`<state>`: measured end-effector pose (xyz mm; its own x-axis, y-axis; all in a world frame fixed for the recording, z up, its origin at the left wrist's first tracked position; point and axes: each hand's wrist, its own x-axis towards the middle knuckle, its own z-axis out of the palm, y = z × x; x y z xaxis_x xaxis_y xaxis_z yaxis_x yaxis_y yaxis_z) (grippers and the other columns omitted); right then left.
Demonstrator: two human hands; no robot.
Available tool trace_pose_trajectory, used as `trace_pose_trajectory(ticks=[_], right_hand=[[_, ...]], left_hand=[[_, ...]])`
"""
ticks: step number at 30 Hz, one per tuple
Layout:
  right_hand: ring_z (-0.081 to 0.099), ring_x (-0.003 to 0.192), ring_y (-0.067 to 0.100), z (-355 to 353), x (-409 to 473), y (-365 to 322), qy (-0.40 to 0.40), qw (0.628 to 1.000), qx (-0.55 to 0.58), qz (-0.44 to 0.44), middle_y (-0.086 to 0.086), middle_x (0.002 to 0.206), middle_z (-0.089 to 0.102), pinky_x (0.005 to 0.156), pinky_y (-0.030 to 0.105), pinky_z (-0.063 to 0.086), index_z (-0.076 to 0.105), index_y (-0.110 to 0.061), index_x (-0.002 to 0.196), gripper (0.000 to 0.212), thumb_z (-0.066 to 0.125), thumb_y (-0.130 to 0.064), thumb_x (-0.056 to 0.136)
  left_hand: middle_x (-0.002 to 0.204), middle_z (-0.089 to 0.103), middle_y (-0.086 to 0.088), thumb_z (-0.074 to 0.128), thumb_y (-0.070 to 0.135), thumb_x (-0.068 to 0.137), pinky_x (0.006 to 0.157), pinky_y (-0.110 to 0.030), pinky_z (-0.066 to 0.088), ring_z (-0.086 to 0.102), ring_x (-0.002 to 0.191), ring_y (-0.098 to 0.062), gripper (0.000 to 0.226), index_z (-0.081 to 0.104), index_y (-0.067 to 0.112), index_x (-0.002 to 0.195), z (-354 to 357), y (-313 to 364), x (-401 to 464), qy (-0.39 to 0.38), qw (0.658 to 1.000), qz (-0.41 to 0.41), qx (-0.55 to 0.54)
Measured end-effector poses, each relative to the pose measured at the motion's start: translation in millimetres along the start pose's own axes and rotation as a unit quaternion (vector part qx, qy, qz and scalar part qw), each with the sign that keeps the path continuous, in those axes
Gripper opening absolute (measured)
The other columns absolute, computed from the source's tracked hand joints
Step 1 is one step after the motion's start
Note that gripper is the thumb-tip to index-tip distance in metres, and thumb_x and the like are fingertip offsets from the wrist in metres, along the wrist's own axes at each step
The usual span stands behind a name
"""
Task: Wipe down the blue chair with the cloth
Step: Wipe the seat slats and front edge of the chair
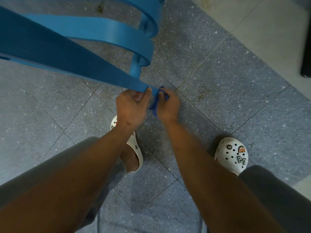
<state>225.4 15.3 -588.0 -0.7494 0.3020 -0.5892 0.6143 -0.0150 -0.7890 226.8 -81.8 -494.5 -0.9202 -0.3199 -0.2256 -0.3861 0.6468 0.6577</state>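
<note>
Over speckled grey floor tiles [218, 84], blue chair [50, 47] sits tipped, its flat curved slats running to one near tip. Left hand [131, 108] grips that tip, fingers curled under. Right hand [168, 105] has a bunched blue cloth [155, 105] pinched against it. White clogs [232, 155] below.

One blue chair [70, 47], w/ three curved slats showing and one upright post. One blue cloth [155, 105]. Two hands: left hand [133, 106] and right hand [168, 105], both at the slat's end. Two white clogs, the left clog [136, 148] partly hidden by a forearm, the right clog [231, 156] w/ three charms visible. One dark object [306, 47] at right edge, cut off, type unclear.
</note>
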Motion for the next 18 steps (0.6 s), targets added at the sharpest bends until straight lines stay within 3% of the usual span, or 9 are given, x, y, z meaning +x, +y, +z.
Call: trace_pose_trajectory(ticks=[4,8,11,14,18], right_hand=[[0.066,0.093,0.012,19.3,-26.1,3.0,0.044,0.997,0.062,-0.021,0.006,0.108,0.068,0.083,0.021,0.052,0.070,-0.014,0.109,0.014,0.057,-0.015,0.103],[0.062,0.084,0.008,17.4,-2.1,4.0,0.055,0.994,0.073,0.062,-0.001,0.096,0.067,0.079,0.022,0.049,0.071,-0.008,0.110,0.017,0.055,-0.011,0.104],[0.062,0.092,0.013,3.9,12.2,11.6,0.016,0.997,0.025,0.069,0.007,0.105,0.070,0.078,0.018,0.045,0.071,-0.003,0.115,0.022,0.054,-0.009,0.103],[0.065,0.093,0.019,0.3,-1.7,24.9,0.030,0.995,0.045,0.078,0.012,0.106,0.071,0.082,0.025,0.051,0.070,0.001,0.114,0.022,0.054,-0.007,0.103],[0.060,0.096,0.012,-16.7,-28.8,53.5,0.059,0.989,0.058,0.120,0.005,0.107,0.065,0.086,0.023,0.048,0.066,0.001,0.121,0.023,0.057,-0.009,0.103]], left_hand=[[0.073,0.070,0.021,0.068,0.048,0.092,0.069,-0.016,0.055,0.069,0.075,0.006,0.021,0.072,0.028,0.087,-0.9,-0.1,0.3,-0.010,1.000,0.012,-0.001],[0.077,0.072,0.017,0.069,0.047,0.092,0.073,-0.012,0.054,0.069,0.078,0.006,0.025,0.074,0.023,0.091,0.8,-2.1,0.1,-0.012,1.000,-0.004,-0.013],[0.078,0.073,0.011,0.069,0.046,0.092,0.078,-0.019,0.056,0.070,0.079,0.002,0.030,0.074,0.016,0.092,2.2,-3.1,1.2,-0.015,1.000,-0.011,-0.015],[0.077,0.073,0.004,0.066,0.043,0.095,0.080,-0.033,0.058,0.070,0.076,-0.006,0.033,0.073,0.012,0.092,8.3,-6.9,4.3,-0.051,0.999,-0.012,-0.004],[0.083,0.069,-0.011,0.062,0.040,0.098,0.076,-0.031,0.054,0.063,0.081,-0.010,0.037,0.069,0.004,0.093,18.8,-16.9,5.4,-0.073,0.997,-0.008,0.031]])
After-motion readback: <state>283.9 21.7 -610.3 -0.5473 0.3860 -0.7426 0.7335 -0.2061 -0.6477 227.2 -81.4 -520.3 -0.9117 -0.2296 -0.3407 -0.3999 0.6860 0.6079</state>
